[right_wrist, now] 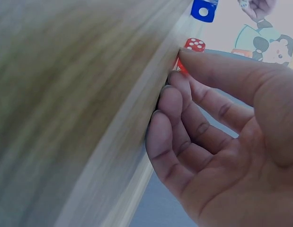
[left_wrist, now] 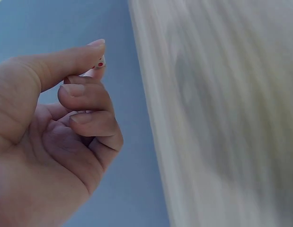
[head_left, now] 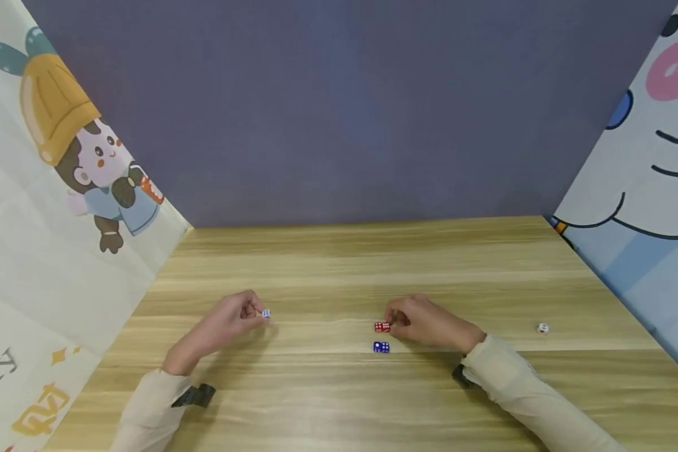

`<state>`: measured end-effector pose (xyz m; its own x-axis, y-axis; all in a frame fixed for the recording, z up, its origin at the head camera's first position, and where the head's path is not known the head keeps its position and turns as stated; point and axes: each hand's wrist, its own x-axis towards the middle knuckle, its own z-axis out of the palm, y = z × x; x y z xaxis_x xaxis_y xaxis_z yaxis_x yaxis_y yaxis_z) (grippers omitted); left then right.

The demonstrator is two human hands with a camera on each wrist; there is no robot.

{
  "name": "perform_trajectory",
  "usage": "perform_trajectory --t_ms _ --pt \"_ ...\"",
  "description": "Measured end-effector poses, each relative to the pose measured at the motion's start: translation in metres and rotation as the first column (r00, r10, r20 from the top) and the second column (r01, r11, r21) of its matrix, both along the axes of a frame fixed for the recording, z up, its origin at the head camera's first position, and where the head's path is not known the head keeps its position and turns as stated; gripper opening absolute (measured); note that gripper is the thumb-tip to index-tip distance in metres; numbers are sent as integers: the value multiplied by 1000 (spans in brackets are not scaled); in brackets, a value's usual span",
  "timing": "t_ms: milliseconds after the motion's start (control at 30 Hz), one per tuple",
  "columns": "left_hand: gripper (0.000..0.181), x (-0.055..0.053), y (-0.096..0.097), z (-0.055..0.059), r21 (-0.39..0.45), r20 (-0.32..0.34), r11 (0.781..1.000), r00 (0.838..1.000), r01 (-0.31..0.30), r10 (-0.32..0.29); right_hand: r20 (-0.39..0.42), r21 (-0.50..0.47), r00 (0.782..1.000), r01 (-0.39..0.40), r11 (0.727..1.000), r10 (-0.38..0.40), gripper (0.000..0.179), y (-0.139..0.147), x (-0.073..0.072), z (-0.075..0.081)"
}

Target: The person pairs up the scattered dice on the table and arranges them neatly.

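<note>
My left hand pinches a small white die between thumb and index finger, held over the left part of the table. In the left wrist view a red pip shows on that die, with the other fingers curled below it. My right hand is low over the table, its thumb and index finger pinching the right one of two red dice that sit side by side. The right wrist view shows this held red die mostly hidden by the thumb. The other red die lies just beyond.
Two blue dice sit side by side, nearer to me than the red pair. Another white die lies on the wooden table, right of my right hand. A dark grey panel rises behind the table; cartoon-printed sheets flank it.
</note>
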<state>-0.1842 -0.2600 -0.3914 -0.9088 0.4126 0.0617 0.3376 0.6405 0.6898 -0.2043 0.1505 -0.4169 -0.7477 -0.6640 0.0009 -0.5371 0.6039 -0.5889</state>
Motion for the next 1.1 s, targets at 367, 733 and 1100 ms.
perform_trajectory --t_ms 367,733,1100 --pt "10 -29 59 12 -23 18 985 985 171 -171 2 -2 1000 16 1000 -16 9 -4 2 2" --pt "13 -59 127 1 -26 3 969 969 248 -248 -19 10 1000 9 1000 -9 9 -5 -1 1" --pt "15 -72 173 -16 -12 47 950 949 313 -312 -3 6 1000 20 1000 -20 8 -3 -1 0"
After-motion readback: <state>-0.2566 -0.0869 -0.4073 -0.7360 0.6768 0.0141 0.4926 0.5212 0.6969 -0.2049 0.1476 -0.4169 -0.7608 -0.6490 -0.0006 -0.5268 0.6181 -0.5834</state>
